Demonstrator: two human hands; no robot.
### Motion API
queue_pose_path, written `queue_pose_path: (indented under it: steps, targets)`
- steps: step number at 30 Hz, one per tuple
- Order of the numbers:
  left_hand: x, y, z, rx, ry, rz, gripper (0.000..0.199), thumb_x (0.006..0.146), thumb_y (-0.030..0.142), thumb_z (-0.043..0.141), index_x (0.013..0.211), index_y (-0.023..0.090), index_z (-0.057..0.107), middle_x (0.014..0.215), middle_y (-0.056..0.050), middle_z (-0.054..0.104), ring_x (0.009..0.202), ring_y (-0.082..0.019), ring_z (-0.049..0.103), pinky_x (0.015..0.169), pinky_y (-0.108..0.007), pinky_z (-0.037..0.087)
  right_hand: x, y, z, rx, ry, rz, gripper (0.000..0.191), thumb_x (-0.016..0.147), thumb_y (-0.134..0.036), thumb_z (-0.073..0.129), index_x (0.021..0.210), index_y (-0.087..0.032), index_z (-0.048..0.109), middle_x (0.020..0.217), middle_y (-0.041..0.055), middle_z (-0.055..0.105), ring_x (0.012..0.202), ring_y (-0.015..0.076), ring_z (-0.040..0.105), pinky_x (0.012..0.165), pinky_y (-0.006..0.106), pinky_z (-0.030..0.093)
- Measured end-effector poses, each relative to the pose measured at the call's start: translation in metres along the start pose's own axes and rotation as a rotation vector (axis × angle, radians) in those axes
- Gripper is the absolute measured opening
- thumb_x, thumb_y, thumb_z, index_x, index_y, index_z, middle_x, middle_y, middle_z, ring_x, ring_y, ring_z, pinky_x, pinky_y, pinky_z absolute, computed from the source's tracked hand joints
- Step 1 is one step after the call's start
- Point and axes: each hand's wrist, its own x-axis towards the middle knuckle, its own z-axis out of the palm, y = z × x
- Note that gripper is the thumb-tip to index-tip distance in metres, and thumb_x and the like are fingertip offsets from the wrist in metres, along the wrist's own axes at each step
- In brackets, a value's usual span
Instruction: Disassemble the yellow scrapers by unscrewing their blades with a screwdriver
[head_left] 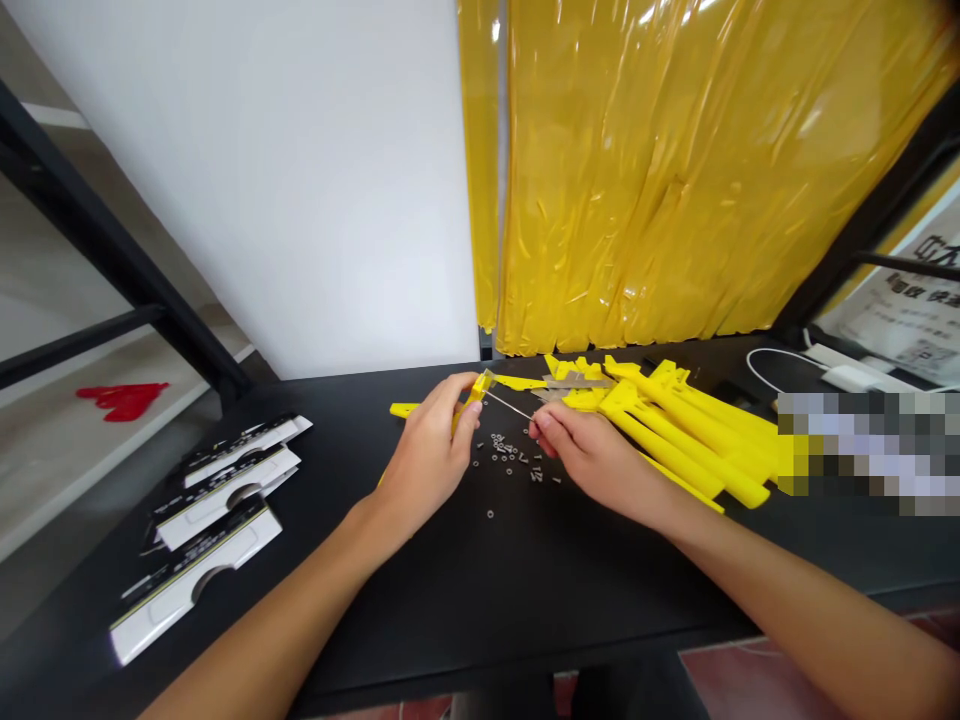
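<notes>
We see bare skin from the lower corners of the view inward — a slim left forearm (pixel 277 620) and right forearm (pixel 810 610), smooth and sleeveless, leading to a left hand (pixel 427 450) and right hand (pixel 592 455) — with short, neatly trimmed fingernails (pixel 541 424)

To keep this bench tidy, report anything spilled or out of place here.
Small grey metal nuts and screws lie scattered loose on the black tabletop between the left hand and right hand, with no tray around them, so they look spilled. A red mark on the pale surface at far left also stands out.
</notes>
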Motion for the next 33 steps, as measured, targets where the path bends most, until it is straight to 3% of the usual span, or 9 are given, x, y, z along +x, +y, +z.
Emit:
queue_pose_path:
  steps: [3, 6, 12, 18, 21, 23, 25, 29, 33]
  targets:
    - [0.001, -0.002, 0.0, 0.075, 0.001, 0.018, 0.026, 0.1, 0.031, 0.048, 0.122, 0.021, 0.058, 0.098, -0.007, 0.071, 0.074, -0.018, 0.061, 0.064, -0.029, 0.043, -0.001, -0.003, 0.001, -0.153, 0.017, -0.006, 0.018, 0.104, -0.032, 0.041, 0.092, -0.022, 0.051, 0.074, -0.0008, 0.06, 0.063, 0.0158, 0.055, 0.063, 0.031, 0.04]
    - [0.002, -0.005, 0.002, 0.122, 0.002, 0.039, 0.025, 0.101, 0.029, 0.046, 0.123, 0.022, 0.055, 0.1, -0.007, 0.071, 0.074, -0.017, 0.062, 0.066, -0.03, 0.044, -0.002, -0.006, 0.002, -0.167, 0.051, -0.013, 0.011, 0.101, -0.033, 0.048, 0.097, -0.023, 0.05, 0.079, -0.0004, 0.063, 0.067, 0.0167, 0.057, 0.064, 0.03, 0.04]
    - [0.001, -0.006, 0.003, 0.143, 0.019, 0.074, 0.028, 0.102, 0.028, 0.045, 0.129, 0.023, 0.053, 0.097, -0.006, 0.071, 0.072, -0.017, 0.062, 0.067, -0.031, 0.046, -0.003, -0.008, -0.001, -0.091, 0.199, -0.052, 0.022, 0.105, -0.033, 0.036, 0.117, -0.025, 0.053, 0.089, 0.0028, 0.063, 0.078, 0.0185, 0.059, 0.074, 0.033, 0.044]
    - [0.003, -0.005, 0.0, 0.084, 0.002, 0.016, 0.028, 0.102, 0.028, 0.045, 0.128, 0.022, 0.053, 0.095, -0.006, 0.071, 0.081, -0.02, 0.066, 0.07, -0.032, 0.048, 0.0, -0.007, 0.0, -0.005, 0.297, -0.184, 0.031, 0.101, -0.027, 0.047, 0.132, -0.022, 0.049, 0.098, 0.0048, 0.062, 0.087, 0.0188, 0.059, 0.084, 0.034, 0.046]
    - [0.002, -0.005, 0.001, 0.071, 0.001, 0.041, 0.027, 0.102, 0.028, 0.046, 0.127, 0.022, 0.053, 0.101, -0.007, 0.071, 0.085, -0.02, 0.066, 0.073, -0.032, 0.049, 0.0, -0.008, 0.0, -0.025, 0.24, -0.074, 0.025, 0.104, -0.037, 0.042, 0.116, -0.022, 0.058, 0.087, 0.0031, 0.064, 0.077, 0.0189, 0.06, 0.075, 0.033, 0.045]
    - [-0.001, -0.004, 0.003, 0.078, -0.028, 0.1, 0.026, 0.102, 0.028, 0.047, 0.126, 0.022, 0.055, 0.111, -0.008, 0.07, 0.088, -0.02, 0.067, 0.076, -0.033, 0.05, -0.001, -0.009, 0.001, -0.096, 0.159, 0.037, 0.042, 0.106, -0.045, 0.032, 0.086, -0.022, 0.061, 0.072, 0.0021, 0.062, 0.068, 0.0187, 0.059, 0.069, 0.034, 0.041]
    - [-0.004, -0.002, 0.007, 0.077, -0.09, 0.153, 0.025, 0.102, 0.028, 0.047, 0.125, 0.023, 0.057, 0.118, -0.008, 0.068, 0.091, -0.02, 0.067, 0.079, -0.033, 0.05, -0.003, -0.011, 0.003, -0.153, 0.109, 0.091, 0.054, 0.107, -0.047, 0.026, 0.067, -0.022, 0.051, 0.063, 0.0017, 0.058, 0.062, 0.018, 0.055, 0.065, 0.034, 0.037]
    - [-0.007, -0.002, 0.015, -0.003, -0.163, 0.08, 0.026, 0.101, 0.027, 0.049, 0.126, 0.025, 0.058, 0.111, -0.007, 0.069, 0.086, -0.02, 0.067, 0.075, -0.034, 0.052, -0.004, -0.013, 0.006, -0.16, 0.103, 0.008, 0.041, 0.106, -0.041, 0.031, 0.072, -0.023, 0.042, 0.066, -0.0007, 0.053, 0.06, 0.016, 0.049, 0.061, 0.032, 0.031]
    - [-0.002, 0.0, 0.013, -0.278, -0.078, -0.141, 0.051, 0.097, 0.031, 0.055, 0.145, 0.026, 0.038, 0.112, -0.009, 0.067, 0.072, -0.017, 0.067, 0.054, -0.028, 0.051, -0.003, -0.011, 0.004, -0.136, 0.063, -0.028, 0.027, 0.105, -0.039, 0.039, 0.084, -0.023, 0.045, 0.07, -0.0027, 0.051, 0.063, 0.0152, 0.049, 0.061, 0.03, 0.033]
